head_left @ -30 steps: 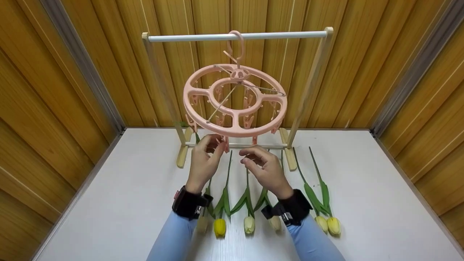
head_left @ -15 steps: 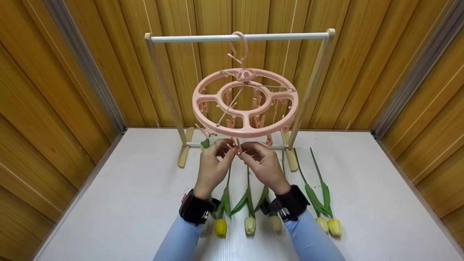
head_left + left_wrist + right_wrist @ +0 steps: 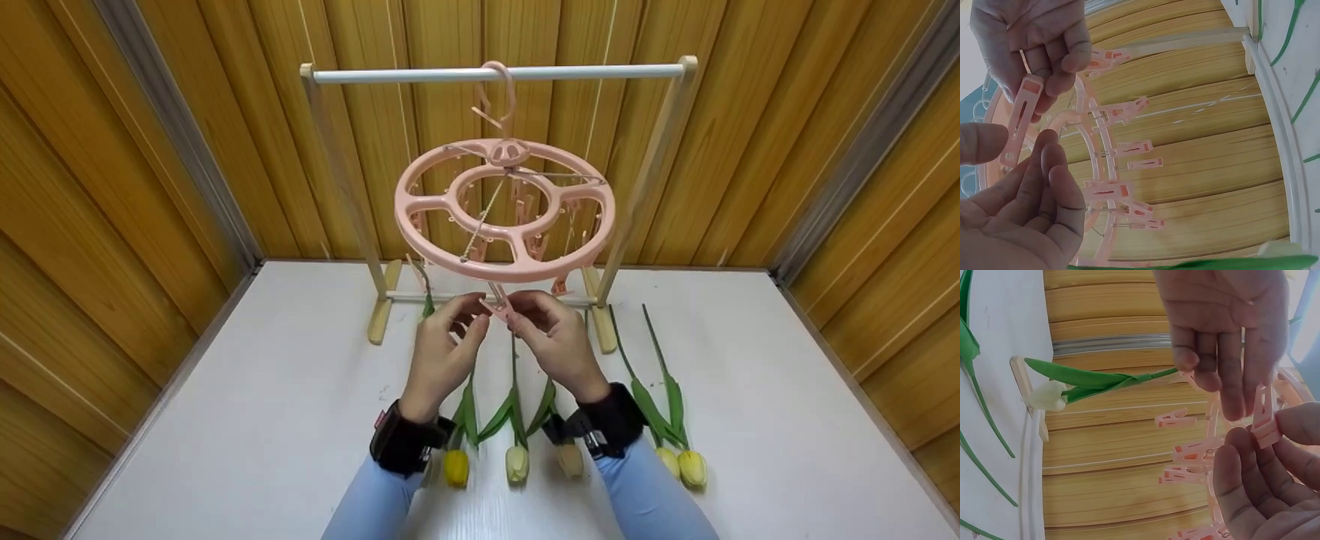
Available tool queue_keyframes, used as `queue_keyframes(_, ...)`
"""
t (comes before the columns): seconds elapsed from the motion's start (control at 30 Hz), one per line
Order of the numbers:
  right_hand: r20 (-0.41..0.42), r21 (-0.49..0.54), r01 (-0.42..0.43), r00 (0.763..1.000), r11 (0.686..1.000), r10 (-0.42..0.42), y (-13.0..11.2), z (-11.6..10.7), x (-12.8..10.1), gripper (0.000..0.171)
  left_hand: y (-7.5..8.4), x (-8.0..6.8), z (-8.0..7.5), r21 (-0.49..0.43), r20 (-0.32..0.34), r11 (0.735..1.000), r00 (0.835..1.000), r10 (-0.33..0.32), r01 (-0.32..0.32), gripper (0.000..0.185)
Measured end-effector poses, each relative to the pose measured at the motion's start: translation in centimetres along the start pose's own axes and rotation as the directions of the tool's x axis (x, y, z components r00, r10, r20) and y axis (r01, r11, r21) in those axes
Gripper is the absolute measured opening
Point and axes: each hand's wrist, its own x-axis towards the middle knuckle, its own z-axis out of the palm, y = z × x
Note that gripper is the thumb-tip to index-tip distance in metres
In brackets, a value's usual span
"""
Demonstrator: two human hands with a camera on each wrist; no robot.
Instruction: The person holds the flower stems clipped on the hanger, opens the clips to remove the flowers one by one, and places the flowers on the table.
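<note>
Between my hands a pink clothespin [image 3: 498,306] hangs from the front of a round pink drying hanger [image 3: 525,268]. My right hand [image 3: 562,341] pinches its lower end between thumb and fingers. My left hand [image 3: 446,349] has its thumb and fingertips at the other end, though its contact is partly hidden. In the right wrist view, a white tulip [image 3: 1050,395] hangs head down by its stem from the hanger, beyond my left hand. Several more pink clothespins [image 3: 1133,148] dangle from the rings.
A wooden stand with a white rod [image 3: 585,73] carries the hanger. On the white table [image 3: 247,420] lie several tulips, among them a yellow tulip [image 3: 456,468], a white tulip [image 3: 517,464] and a pale yellow tulip [image 3: 694,469]. Wood-patterned walls [image 3: 750,150] enclose the table.
My right hand has moved left and up to the clothespin at my left fingers and now pinches it. The hanger has shifted right and turned slightly, and the clothespin tilts more.
</note>
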Motion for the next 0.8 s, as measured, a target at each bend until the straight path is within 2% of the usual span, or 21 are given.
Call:
queue_keyframes(0.1,-0.001,0.001,-0.006,1.0,1.0,0.006,-0.1,-0.3,-0.1,0.021,-0.3,-0.4,-0.3,0.058,-0.049,0.998,0.999,-0.019,0.022,0.022)
queue_keyframes(0.2,-0.001,0.009,-0.014,1.0,1.0,0.014,-0.3,-0.6,-0.3,0.02,-0.8,-0.5,-0.3,0.13,-0.136,0.99,0.99,-0.03,0.047,0.016)
queue_keyframes(0.37,0.0,0.03,-0.011,1.0,1.0,0.011,-0.6,-1.1,-0.6,0.021,-2.0,-0.3,-0.1,0.232,-0.292,0.964,0.955,-0.056,0.127,0.017)
queue_keyframes(0.47,-0.004,0.037,-0.007,1.0,0.999,0.007,-0.7,-1.4,-0.7,0.021,-2.4,0.0,0.0,0.236,-0.356,0.952,0.929,-0.103,0.196,0.026)
queue_keyframes(0.57,-0.011,0.055,-0.015,1.0,0.998,0.015,-0.7,-1.7,-0.8,0.021,-2.6,0.4,-0.2,0.196,-0.384,0.952,0.912,-0.148,0.237,0.035)
queue_keyframes(0.67,-0.02,0.072,-0.022,1.0,0.997,0.023,-0.6,-2.0,-0.9,0.021,-2.8,0.7,-0.4,0.179,-0.38,0.96,0.916,-0.133,0.214,0.04)
queue_keyframes(0.8,-0.03,0.098,-0.027,0.999,0.995,0.03,-0.4,-2.3,-1.0,0.022,-2.9,0.9,-0.6,0.161,-0.349,0.977,0.934,-0.074,0.137,0.039)
